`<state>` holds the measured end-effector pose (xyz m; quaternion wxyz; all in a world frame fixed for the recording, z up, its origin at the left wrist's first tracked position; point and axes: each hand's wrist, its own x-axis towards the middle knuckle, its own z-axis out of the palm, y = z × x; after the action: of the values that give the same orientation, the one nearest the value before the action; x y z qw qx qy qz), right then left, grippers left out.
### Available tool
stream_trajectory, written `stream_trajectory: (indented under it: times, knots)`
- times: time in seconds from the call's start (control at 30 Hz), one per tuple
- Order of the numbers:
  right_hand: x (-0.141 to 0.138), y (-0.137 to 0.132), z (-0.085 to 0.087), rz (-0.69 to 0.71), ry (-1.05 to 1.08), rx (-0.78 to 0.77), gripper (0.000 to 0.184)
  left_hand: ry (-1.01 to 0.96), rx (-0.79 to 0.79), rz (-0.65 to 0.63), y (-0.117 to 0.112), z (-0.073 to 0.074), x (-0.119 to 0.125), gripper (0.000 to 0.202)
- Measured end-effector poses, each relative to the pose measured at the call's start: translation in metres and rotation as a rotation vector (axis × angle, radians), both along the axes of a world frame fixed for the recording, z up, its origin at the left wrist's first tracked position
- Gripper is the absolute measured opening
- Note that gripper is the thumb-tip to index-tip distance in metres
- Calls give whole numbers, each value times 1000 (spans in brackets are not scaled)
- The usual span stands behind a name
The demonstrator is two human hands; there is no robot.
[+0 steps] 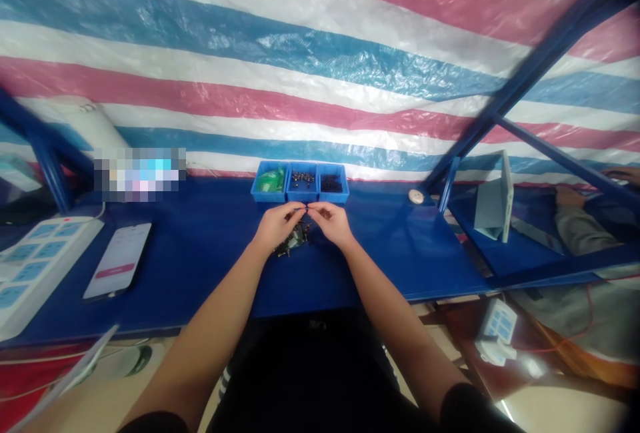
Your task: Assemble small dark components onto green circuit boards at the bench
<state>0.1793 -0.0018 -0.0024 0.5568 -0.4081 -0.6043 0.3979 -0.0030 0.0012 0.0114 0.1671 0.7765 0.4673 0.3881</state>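
My left hand (277, 225) and my right hand (333, 223) meet above the blue tabletop (200, 253), their fingertips pinching a small dark part (304, 208). The part is too small to make out in detail. Just below my hands lies a loose heap of dark pieces with some green (291, 242), partly hidden by my fingers. Beyond my fingertips stands a blue three-compartment tray (300, 183). It holds a green bag (271, 181), small brass-coloured parts (303, 177) and dark parts (331, 184).
A white power strip (45, 263) and a smartphone (117, 260) lie at the left. A tablet on a stand (494, 198) and a co-worker's sleeved arm (583, 230) are at the right. Striped tarpaulin (320, 66) hangs behind blue steel bars (530, 73).
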Motion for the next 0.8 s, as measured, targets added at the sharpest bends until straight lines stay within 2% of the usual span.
stream_trajectory:
  times: [0.4,0.8]
  knots:
    - [-3,1,-4,27,5,-1,29,43,-62,-40,0,2,-1,32]
    - [-2,1,-4,7,32,-15,33,-4,-13,-27,0,0,-1,32]
